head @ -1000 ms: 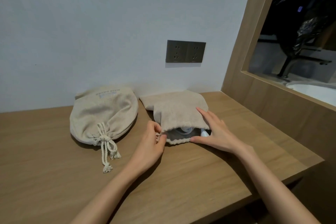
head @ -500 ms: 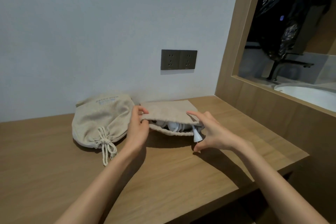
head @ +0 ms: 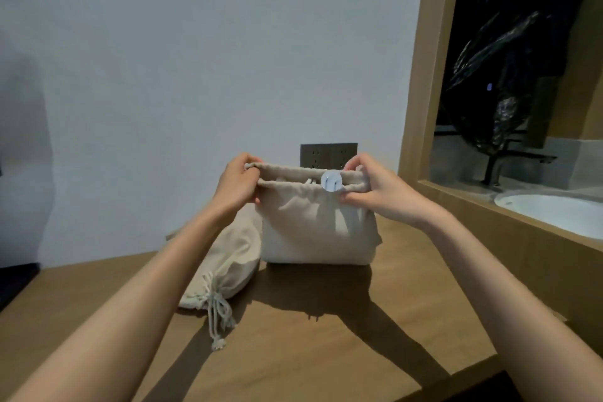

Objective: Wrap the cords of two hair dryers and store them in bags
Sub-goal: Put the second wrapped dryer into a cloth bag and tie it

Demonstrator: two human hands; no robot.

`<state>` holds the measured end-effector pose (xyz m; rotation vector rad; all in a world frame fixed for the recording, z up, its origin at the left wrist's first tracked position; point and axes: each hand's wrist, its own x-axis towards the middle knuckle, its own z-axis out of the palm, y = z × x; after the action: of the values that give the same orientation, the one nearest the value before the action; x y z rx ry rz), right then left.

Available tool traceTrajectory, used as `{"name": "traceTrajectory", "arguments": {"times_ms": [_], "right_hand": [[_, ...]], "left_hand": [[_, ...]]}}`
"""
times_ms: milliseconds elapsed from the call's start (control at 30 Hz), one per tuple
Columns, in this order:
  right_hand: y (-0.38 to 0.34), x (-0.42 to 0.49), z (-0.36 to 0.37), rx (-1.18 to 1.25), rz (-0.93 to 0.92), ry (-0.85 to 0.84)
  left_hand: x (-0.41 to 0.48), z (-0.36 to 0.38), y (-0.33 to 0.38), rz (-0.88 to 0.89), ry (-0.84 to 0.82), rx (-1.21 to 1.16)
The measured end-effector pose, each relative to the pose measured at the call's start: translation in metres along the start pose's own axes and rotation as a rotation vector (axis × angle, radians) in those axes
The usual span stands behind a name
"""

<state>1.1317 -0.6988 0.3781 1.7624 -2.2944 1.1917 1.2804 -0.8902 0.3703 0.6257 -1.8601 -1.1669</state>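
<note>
A beige cloth bag [head: 316, 228] is held upright above the wooden counter [head: 310, 352], its mouth stretched wide. My left hand [head: 239, 184] pinches the left end of the mouth's hem, and my right hand [head: 365, 186] pinches the right end. A white round plug [head: 331, 181] with two metal prongs pokes out at the mouth near my right hand. Inside the opening only a bit of white shows; the hair dryer itself is hidden. A second beige bag [head: 225, 268], drawn shut with a knotted cord [head: 217, 313], lies on the counter to the left.
A dark double wall socket [head: 328, 155] sits behind the raised bag. A wooden frame [head: 421, 75] on the right borders an opening to a white basin [head: 554, 210] and a dark tap [head: 496, 163]. The counter's front edge runs close below on the right.
The open bag has been lifted from lying flat on the counter to upright in the air, with both hands now at the ends of its mouth. The plug now points toward me.
</note>
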Motion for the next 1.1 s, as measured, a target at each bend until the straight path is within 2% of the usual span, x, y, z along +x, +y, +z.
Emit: {"name": "traceTrajectory", "arguments": {"times_ms": [100, 200, 267, 300, 367, 467, 533, 633, 733, 767, 867, 900, 967, 1033, 1100], "right_hand": [[-0.017, 0.010, -0.025, 0.128, 0.048, 0.029], [-0.028, 0.018, -0.034, 0.338, 0.049, 0.319], [-0.036, 0.023, -0.033, 0.347, 0.000, 0.497], [-0.039, 0.024, -0.031, 0.292, -0.017, 0.509], [-0.040, 0.026, -0.031, 0.136, -0.019, 0.405], [-0.034, 0.026, -0.040, 0.006, -0.034, 0.309], [-0.034, 0.026, -0.043, 0.031, -0.063, 0.343], [-0.038, 0.028, -0.042, 0.076, -0.057, 0.334], [-0.040, 0.031, -0.042, 0.430, 0.012, 0.437], [-0.039, 0.031, -0.039, 0.460, 0.045, 0.449], [-0.030, 0.032, -0.026, 0.311, 0.117, 0.315], [-0.027, 0.033, -0.025, 0.340, 0.120, 0.329], [-0.029, 0.034, -0.031, 0.467, 0.065, 0.503], [-0.036, 0.035, -0.032, 0.482, -0.047, 0.631], [-0.039, 0.038, -0.024, 0.242, -0.120, 0.524]], "left_hand": [[0.011, -0.010, 0.035, -0.075, -0.045, -0.097], [0.013, -0.010, 0.062, 0.004, -0.008, -0.186], [0.012, -0.006, 0.076, 0.139, 0.083, -0.168], [0.013, -0.004, 0.081, 0.194, 0.097, -0.133], [0.013, -0.005, 0.087, 0.240, 0.046, -0.028], [0.013, -0.012, 0.086, 0.129, 0.070, -0.150], [0.011, -0.014, 0.084, 0.124, 0.098, -0.226], [0.009, -0.013, 0.082, 0.126, 0.097, -0.198], [0.008, -0.016, 0.080, 0.055, 0.072, -0.249], [0.008, -0.017, 0.080, 0.022, 0.028, -0.249], [0.006, -0.020, 0.073, -0.066, -0.077, -0.143], [0.006, -0.020, 0.069, -0.079, -0.050, -0.167], [0.005, -0.018, 0.063, -0.082, 0.040, -0.327], [0.005, -0.016, 0.063, -0.039, 0.062, -0.360], [0.005, -0.015, 0.064, -0.018, 0.056, -0.320]]}}
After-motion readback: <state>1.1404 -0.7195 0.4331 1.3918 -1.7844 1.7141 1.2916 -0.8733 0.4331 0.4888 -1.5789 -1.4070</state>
